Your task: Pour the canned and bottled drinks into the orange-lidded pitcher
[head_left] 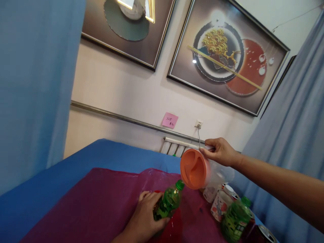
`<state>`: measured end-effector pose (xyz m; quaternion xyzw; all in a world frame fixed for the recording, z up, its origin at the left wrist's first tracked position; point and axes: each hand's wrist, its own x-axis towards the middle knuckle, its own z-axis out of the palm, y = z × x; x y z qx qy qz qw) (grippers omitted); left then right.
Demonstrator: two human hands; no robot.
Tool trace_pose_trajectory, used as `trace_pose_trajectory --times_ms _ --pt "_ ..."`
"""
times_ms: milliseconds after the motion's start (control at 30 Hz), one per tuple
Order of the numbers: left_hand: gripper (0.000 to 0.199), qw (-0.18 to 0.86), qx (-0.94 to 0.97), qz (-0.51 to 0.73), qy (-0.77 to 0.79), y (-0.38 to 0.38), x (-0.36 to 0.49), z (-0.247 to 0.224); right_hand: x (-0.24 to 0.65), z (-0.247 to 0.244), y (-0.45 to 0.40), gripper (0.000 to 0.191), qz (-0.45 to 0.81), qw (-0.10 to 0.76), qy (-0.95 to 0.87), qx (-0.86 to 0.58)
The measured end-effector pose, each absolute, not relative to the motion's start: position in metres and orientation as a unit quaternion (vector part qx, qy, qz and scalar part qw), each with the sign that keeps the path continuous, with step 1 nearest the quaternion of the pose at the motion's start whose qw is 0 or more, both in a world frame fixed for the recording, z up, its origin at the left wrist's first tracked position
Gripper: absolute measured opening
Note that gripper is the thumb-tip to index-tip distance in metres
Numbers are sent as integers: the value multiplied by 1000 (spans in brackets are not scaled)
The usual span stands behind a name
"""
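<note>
My left hand point(144, 216) is wrapped around a green plastic bottle point(170, 200) with a green cap, which leans to the right low in the view. My right hand point(220, 152) grips the handle of a pitcher point(215, 173) with a clear body. The pitcher is tilted on its side, and its orange lid point(192, 169) faces left and toward me, just above and right of the bottle's cap. Under both lies a maroon plastic sheet point(108, 202). Something bright red point(174, 224) shows below the bottle; I cannot make out what it is.
At the right edge of the blue table point(106, 152) stand another green bottle point(235, 217), a white patterned container point(219, 206) and several cans point(265, 234). Blue curtains point(286, 135) hang on both sides. A metal rail point(121, 117) and wall socket point(198, 123) are behind.
</note>
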<state>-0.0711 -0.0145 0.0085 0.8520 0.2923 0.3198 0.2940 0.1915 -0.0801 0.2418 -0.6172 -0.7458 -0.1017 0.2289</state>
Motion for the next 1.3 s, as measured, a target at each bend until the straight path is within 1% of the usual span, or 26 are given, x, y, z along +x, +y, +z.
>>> trace_pose_trajectory --times_ms 267,400,533,700,800,967,1167,1300 --pt "44 296 854 322 282 -16 -72 10 195 240 -80 49 -103 232 -745 -617" --pt "40 300 853 326 275 -16 -72 10 196 240 -81 49 -101 236 -744 -617" --pt "44 297 853 326 278 -15 -73 10 195 241 -81 48 -101 232 -743 -620" --pt "42 303 851 322 284 -17 -73 11 194 242 -82 49 -98 234 -745 -617" --pt "44 301 850 323 289 -17 -73 12 193 242 -83 49 -96 236 -745 -616" --pt "41 295 851 332 281 -16 -73 10 192 242 -83 48 -93 237 -745 -617" --pt "45 292 849 334 286 -16 -72 9 193 241 -82 48 -106 240 -743 -616" --pt "43 290 850 332 288 -15 -72 10 194 241 -82 47 -109 237 -743 -617"
